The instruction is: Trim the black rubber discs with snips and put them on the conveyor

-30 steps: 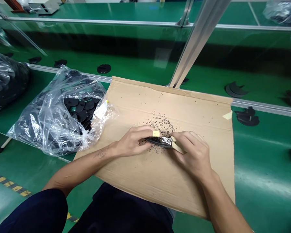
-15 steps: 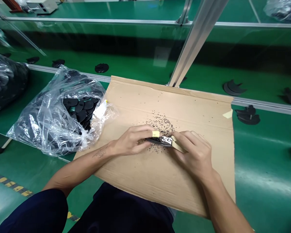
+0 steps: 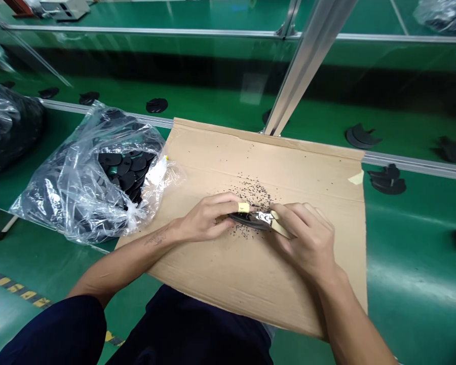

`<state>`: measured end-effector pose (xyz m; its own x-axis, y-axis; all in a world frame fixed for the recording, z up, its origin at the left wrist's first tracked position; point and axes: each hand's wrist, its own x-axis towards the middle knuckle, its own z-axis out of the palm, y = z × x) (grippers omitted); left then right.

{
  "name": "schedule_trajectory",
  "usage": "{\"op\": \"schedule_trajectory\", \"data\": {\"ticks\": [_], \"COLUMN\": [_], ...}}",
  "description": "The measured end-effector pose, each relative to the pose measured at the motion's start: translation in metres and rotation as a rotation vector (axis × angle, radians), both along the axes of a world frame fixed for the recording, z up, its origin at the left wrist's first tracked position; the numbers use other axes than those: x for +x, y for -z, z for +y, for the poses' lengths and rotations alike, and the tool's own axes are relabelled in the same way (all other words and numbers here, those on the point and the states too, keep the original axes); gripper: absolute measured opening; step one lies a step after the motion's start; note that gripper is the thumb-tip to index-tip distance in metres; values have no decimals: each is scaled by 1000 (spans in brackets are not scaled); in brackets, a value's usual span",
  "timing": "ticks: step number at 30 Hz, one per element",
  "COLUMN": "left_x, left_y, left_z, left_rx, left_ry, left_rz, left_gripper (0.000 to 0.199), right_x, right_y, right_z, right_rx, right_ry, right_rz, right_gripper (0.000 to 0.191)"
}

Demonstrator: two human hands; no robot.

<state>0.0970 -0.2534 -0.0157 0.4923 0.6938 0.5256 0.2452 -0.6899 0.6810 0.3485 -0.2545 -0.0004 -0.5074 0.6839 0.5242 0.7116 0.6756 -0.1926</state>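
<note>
Over the cardboard sheet (image 3: 228, 274), my left hand (image 3: 209, 217) pinches a thin black rounded plastic part (image 3: 248, 220) by its left end. Yellow tape wraps one of its fingers. My right hand (image 3: 307, 235) is closed round the pale handles of a pair of cutting pliers (image 3: 265, 218). Their metal jaws lie against the upper edge of the black part; whether the blades touch each other cannot be made out. Beneath and behind, many tiny black scraps (image 3: 253, 190) are scattered on the cardboard.
A clear plastic bag (image 3: 79, 177) full of black rounded parts lies at the left, with another full bag (image 3: 11, 126) beyond it. Several black pieces (image 3: 387, 180) rest along the green bench. A metal post (image 3: 307, 66) rises behind the cardboard.
The pliers and my right hand have shifted slightly right along the black part, and the jaws look tilted differently. The left hand keeps its pinch on the part.
</note>
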Motion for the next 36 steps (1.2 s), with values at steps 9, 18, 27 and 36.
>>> {"op": "schedule_trajectory", "data": {"ticks": [9, 18, 27, 36], "left_x": [1, 2, 3, 4], "left_y": [3, 3, 1, 2], "left_z": [0, -1, -2, -3], "left_rx": [69, 134, 117, 140], "left_ry": [11, 14, -29, -45], "left_rz": [8, 40, 41, 197], "left_gripper": [43, 41, 42, 36], "right_x": [-3, 0, -2, -2], "right_y": [1, -2, 1, 1], "right_z": [-2, -5, -1, -1], "right_rx": [4, -63, 20, 45], "right_ry": [-17, -29, 34, 74], "right_rz": [-10, 15, -34, -114], "right_gripper": [12, 11, 13, 16]}}
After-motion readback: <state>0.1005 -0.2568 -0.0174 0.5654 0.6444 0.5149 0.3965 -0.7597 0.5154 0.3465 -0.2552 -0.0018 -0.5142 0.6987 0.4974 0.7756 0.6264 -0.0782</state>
